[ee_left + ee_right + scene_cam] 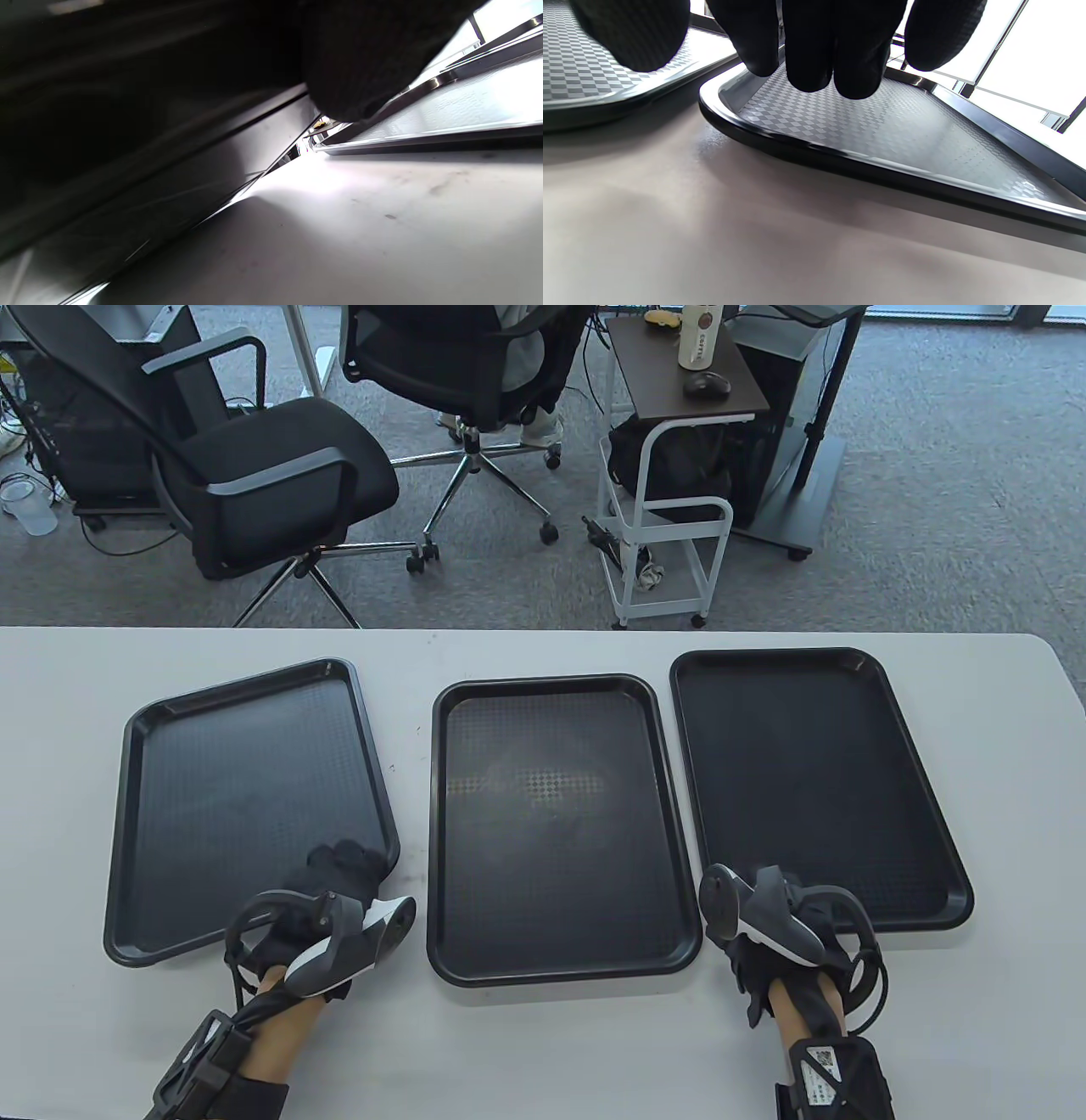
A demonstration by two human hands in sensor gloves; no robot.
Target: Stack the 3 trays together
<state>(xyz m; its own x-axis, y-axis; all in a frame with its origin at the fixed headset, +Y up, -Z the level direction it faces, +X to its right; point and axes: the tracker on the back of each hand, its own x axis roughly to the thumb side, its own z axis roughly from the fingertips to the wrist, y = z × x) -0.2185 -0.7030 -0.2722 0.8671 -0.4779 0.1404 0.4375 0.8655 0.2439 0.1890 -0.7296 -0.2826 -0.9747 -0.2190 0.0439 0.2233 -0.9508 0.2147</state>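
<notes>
Three black trays lie side by side on the white table (543,1052). My left hand (344,869) grips the left tray (246,789) at its near right corner. In the left wrist view that tray's underside (127,169) stands a little off the table, with a gloved finger (360,63) above it and the middle tray (466,106) beyond. The middle tray (551,814) lies flat, untouched. My right hand (793,916) hovers at the near left corner of the right tray (814,780). In the right wrist view its fingers (814,51) hang spread just above that tray (882,131), holding nothing.
Beyond the table's far edge stand two black office chairs (280,483), a white rolling cart (670,517) and a monitor stand base (797,500) on grey carpet. Bare table runs along the front edge, in front of the trays.
</notes>
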